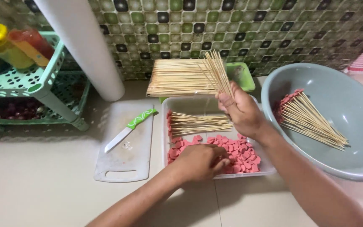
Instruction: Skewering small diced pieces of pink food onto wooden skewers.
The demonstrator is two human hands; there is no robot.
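Note:
My right hand [242, 111] is raised over a clear rectangular tray [164, 126] and grips a fan of thin bamboo skewers [218, 73] pointing up and away. My left hand [200, 162] reaches down into the tray, fingers curled among the pink sausage slices [242, 151] heaped at its near end. Several skewers with pink pieces on them [200, 123] lie across the far half of the tray. A big stack of bare skewers [177, 77] rests behind the tray on a green container [242, 75].
A grey basin [349, 130] at right holds several loaded skewers [311, 120]. Left of the tray lies a white cutting board [124, 162] with a green-handled knife [131, 129]. A teal rack [34, 80] with sauce bottles stands far left beside a white pipe [87, 46]; tiled wall behind.

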